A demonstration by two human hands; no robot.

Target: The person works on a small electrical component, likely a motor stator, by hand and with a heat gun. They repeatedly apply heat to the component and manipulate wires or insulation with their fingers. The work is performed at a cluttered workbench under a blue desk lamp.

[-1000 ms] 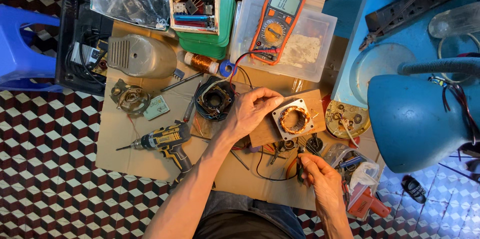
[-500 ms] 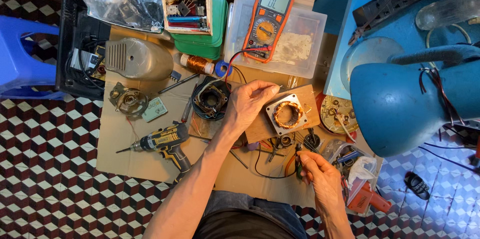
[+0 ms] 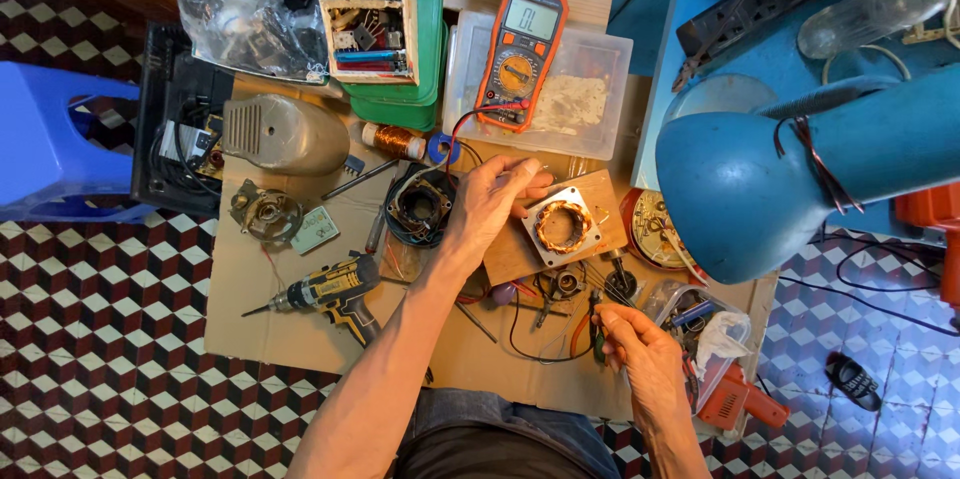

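Far left of both hands, out on the cardboard-covered surface (image 3: 300, 329): a grey motor housing (image 3: 285, 134), a small round metal part (image 3: 265, 211) below it, and nearer, a yellow-and-black cordless drill (image 3: 325, 294) with its bit pointing left, well apart from either grip. Just left of the left hand (image 3: 490, 204), a dark wound stator (image 3: 420, 209), touching or nearly touching the palm. Left hand itself laid flat, fingers spread narrow and pressing the left edge of a wooden block (image 3: 520, 254), steadying rather than clasping. Immediately right of those fingers, on the block, a square metal frame with a copper-wound stator (image 3: 563, 226), tilted a little, its bore facing up; left hand plainly the nearer one. Above it, an orange multimeter (image 3: 520, 59) on a clear plastic box (image 3: 590, 99), its red lead running down toward the left hand. Below and right of the copper stator, well apart from it, the right hand (image 3: 640, 344), closed on a thin dark tool (image 3: 598, 324), tip pointing up toward the block. Further right, a blue lamp shade (image 3: 740, 189) overhanging the scene.
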